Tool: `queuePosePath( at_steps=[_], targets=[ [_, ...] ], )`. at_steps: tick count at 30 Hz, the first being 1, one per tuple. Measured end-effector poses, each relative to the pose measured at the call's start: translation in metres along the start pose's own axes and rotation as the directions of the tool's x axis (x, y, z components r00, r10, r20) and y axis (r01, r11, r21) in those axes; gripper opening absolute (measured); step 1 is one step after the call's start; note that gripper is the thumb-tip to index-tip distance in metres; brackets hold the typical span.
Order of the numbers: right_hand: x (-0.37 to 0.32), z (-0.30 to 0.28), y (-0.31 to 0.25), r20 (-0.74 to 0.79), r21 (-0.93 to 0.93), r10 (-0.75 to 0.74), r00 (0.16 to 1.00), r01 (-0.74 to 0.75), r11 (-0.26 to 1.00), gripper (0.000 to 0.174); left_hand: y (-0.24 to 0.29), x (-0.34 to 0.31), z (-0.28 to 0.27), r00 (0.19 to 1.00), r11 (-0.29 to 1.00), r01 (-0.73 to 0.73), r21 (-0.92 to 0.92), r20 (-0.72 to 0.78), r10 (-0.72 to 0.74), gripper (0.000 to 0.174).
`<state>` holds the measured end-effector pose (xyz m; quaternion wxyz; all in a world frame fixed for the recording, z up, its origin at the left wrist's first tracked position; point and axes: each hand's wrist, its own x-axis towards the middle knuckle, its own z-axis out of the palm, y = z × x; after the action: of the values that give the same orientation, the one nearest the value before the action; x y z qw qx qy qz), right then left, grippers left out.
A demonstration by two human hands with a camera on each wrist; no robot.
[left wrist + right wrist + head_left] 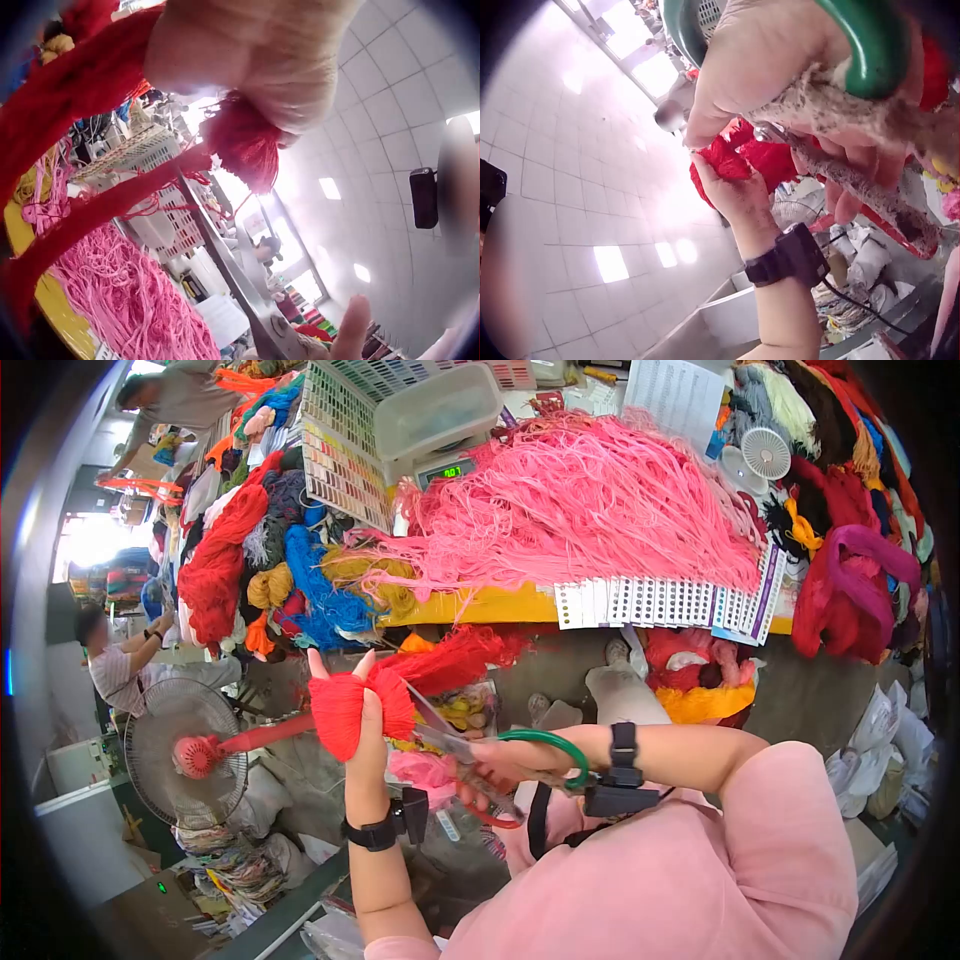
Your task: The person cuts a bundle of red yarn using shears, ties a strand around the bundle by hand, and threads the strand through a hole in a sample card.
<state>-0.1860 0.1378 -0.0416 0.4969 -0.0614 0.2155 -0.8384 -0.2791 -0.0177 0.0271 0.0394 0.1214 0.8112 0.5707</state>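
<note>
Bright red yarn (338, 718) is wrapped round the left hand (370, 732), which holds the bundle with two fingertips showing above it. The right hand (505, 760) grips large scissors by a green handle (560, 745) and a red one (900, 232). The metal blades (432, 725) reach up to the yarn's right side. In the left wrist view a blade (225, 266) lies beside a hanging red strand (97, 217), below a cut-looking red tuft (244, 146). Fingers of the right hand (772, 67) hide part of the handles in the right wrist view.
A pink yarn heap (590, 500) covers much of the yellow-edged table (480, 605), with shade cards (650, 603), a scale (446, 473) and a plastic bin (440, 415). A standing fan (190, 750) is at the left. Two other people are at the far left.
</note>
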Motion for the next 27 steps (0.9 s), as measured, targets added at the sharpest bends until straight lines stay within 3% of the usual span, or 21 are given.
queuePosePath(
  at_steps=[2, 3, 5, 6, 7, 8, 9, 11, 13, 15, 16, 17, 18, 19, 22, 23, 24, 25, 27],
  targets=[
    [0.002, 0.018, -0.022, -0.029, 0.064, -0.01, 1.0, 0.012, 0.998, 0.04, -0.004, -0.003, -0.002, 1.0, 0.999, 0.0, 0.053, 0.003, 0.0, 0.034],
    [0.005, 0.02, -0.028, -0.025, 0.068, -0.013, 1.0, 0.014, 0.998, 0.04, -0.012, -0.007, -0.005, 0.999, 0.998, 0.033, -0.051, -0.025, -0.035, 0.035],
    [0.011, 0.023, -0.039, 0.004, 0.051, -0.182, 0.983, 0.181, 0.982, 0.042, -0.019, -0.013, -0.011, 0.996, 0.986, 0.061, -0.153, -0.062, -0.071, 0.036],
    [0.009, 0.027, -0.045, -0.034, -0.057, -0.172, 0.984, 0.17, 0.984, 0.043, -0.016, -0.013, -0.011, 0.975, 0.822, 0.163, -0.546, -0.038, -0.218, 0.035],
    [0.011, 0.027, -0.043, -0.03, -0.063, -0.166, 0.986, 0.164, 0.985, 0.043, -0.011, -0.012, -0.008, 0.941, 0.496, 0.217, -0.84, 0.045, -0.335, 0.035],
    [0.012, 0.024, -0.038, -0.033, -0.225, -0.221, 0.975, 0.208, 0.952, 0.042, -0.005, -0.012, 0.0, 0.93, 0.316, 0.187, -0.93, 0.064, -0.361, 0.033],
    [0.013, 0.023, -0.034, -0.026, -0.383, -0.274, 0.961, 0.243, 0.891, 0.042, -0.005, -0.01, 0.003, 0.931, 0.309, 0.173, -0.935, 0.054, -0.36, 0.033],
    [0.014, 0.024, -0.028, -0.057, -0.39, -0.297, 0.953, 0.253, 0.885, 0.04, -0.006, -0.007, 0.006, 0.937, 0.137, 0.077, -0.988, 0.024, -0.347, 0.031],
    [0.01, 0.033, -0.034, -0.116, -0.474, -0.31, 0.944, 0.222, 0.852, 0.034, -0.009, -0.008, 0.01, 0.945, 0.105, 0.027, -0.994, -0.009, -0.326, 0.029],
    [0.009, 0.04, -0.036, -0.161, -0.517, -0.373, 0.914, 0.244, 0.821, 0.033, -0.007, -0.009, 0.018, 0.935, 0.191, 0.04, -0.981, -0.031, -0.353, 0.026],
    [0.009, 0.042, -0.038, -0.222, -0.568, -0.364, 0.904, 0.184, 0.803, 0.033, -0.002, -0.008, 0.023, 0.892, 0.223, 0.052, -0.973, -0.056, -0.45, 0.026],
    [0.009, 0.043, -0.04, -0.284, -0.611, -0.36, 0.889, 0.122, 0.782, 0.033, -0.004, -0.01, 0.026, 0.893, 0.217, 0.052, -0.975, -0.052, -0.446, 0.026],
    [0.015, 0.037, -0.034, -0.274, -0.653, -0.469, 0.839, 0.196, 0.731, 0.034, -0.008, -0.013, 0.028, 0.924, 0.193, 0.078, -0.978, -0.002, -0.383, 0.028],
    [0.017, 0.033, -0.03, -0.275, -0.657, -0.472, 0.837, 0.195, 0.729, 0.034, -0.008, -0.014, 0.03, 0.947, 0.172, 0.106, -0.979, 0.047, -0.316, 0.03],
    [0.016, 0.03, -0.031, -0.306, -0.605, -0.45, 0.839, 0.194, 0.772, 0.036, -0.005, -0.01, 0.034, 0.913, 0.173, 0.146, -0.974, 0.065, -0.403, 0.032],
    [0.011, 0.031, -0.035, -0.354, -0.493, -0.385, 0.852, 0.18, 0.851, 0.036, -0.006, -0.011, 0.034, 0.891, 0.149, 0.178, -0.973, 0.095, -0.443, 0.033],
    [0.006, 0.03, -0.04, -0.391, -0.373, -0.316, 0.864, 0.165, 0.913, 0.036, -0.006, -0.01, 0.032, 0.902, 0.064, 0.211, -0.975, 0.169, -0.398, 0.037],
    [0.002, 0.028, -0.042, -0.381, -0.308, -0.335, 0.862, 0.223, 0.925, 0.032, -0.003, -0.01, 0.028, 0.903, 0.067, 0.208, -0.976, 0.165, -0.397, 0.037],
    [-0.007, 0.016, -0.046, -0.442, -0.35, -0.397, 0.805, 0.252, 0.902, 0.027, 0.007, -0.014, 0.01, 0.908, 0.07, 0.383, -0.921, 0.361, -0.213, 0.047]
  ],
)
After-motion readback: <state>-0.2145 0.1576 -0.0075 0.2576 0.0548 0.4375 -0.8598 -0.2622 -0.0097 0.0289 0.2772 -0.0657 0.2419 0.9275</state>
